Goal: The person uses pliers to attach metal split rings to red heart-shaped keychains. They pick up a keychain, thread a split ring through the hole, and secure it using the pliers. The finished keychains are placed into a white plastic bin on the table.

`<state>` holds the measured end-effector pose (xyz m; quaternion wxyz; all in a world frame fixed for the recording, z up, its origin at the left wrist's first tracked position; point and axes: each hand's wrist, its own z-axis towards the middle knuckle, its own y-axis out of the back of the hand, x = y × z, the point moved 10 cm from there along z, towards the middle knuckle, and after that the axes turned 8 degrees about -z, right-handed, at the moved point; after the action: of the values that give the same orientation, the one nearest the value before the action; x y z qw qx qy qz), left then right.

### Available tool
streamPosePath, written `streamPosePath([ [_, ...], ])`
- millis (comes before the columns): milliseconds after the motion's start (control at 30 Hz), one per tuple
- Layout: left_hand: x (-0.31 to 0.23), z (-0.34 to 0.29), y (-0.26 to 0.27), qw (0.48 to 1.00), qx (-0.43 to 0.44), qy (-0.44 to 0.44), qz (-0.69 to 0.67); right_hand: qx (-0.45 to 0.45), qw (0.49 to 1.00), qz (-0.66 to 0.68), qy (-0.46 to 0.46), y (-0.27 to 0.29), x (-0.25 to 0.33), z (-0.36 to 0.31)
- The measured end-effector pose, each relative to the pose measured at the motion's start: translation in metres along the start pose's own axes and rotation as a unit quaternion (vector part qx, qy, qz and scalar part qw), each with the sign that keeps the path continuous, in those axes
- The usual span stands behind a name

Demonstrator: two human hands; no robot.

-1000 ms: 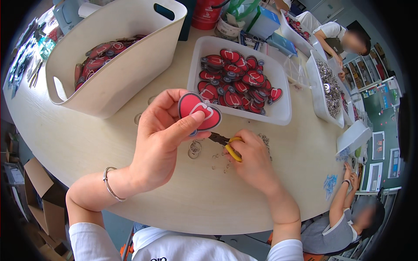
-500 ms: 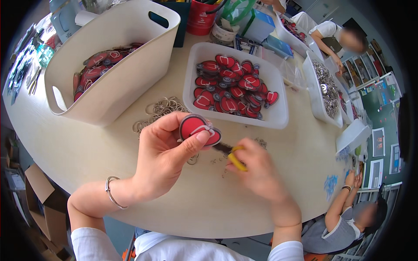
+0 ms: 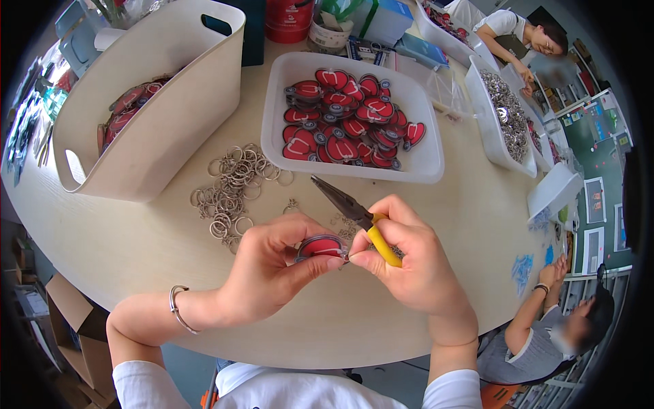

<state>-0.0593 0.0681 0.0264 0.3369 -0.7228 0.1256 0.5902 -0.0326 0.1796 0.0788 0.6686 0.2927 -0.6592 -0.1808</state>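
My left hand pinches a red charm with a dark, clear-edged border and a pale strap-like design. A pair of needle-nose pliers with yellow handles rests in my right hand, its dark jaws pointing up and to the left. The right thumb and forefinger meet at the charm's right edge, at a tiny metal bit too small to make out. Just beyond the hands, a heap of metal split rings lies on the table, and small loose metal rings are partly hidden behind the right hand.
A white tray of similar red charms stands ahead, with a tall white bin holding more at left. Tubs of metal parts sit at right. A red bucket is at the back. Two people work along the right side.
My right hand has come in to the charm, and its pliers now point up and away. My left hand has lowered the charm and tilted it flatter.
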Motion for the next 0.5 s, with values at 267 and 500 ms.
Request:
streamPosePath([
  [267,-0.015,0.0,-0.001,0.99,0.0,-0.063,0.125,-0.036,0.991,-0.108,0.064,0.001,0.013,-0.001],
  [500,-0.032,-0.001,-0.009,0.958,0.023,-0.151,0.243,-0.033,0.987,-0.141,0.075,-0.001,0.015,-0.001],
])
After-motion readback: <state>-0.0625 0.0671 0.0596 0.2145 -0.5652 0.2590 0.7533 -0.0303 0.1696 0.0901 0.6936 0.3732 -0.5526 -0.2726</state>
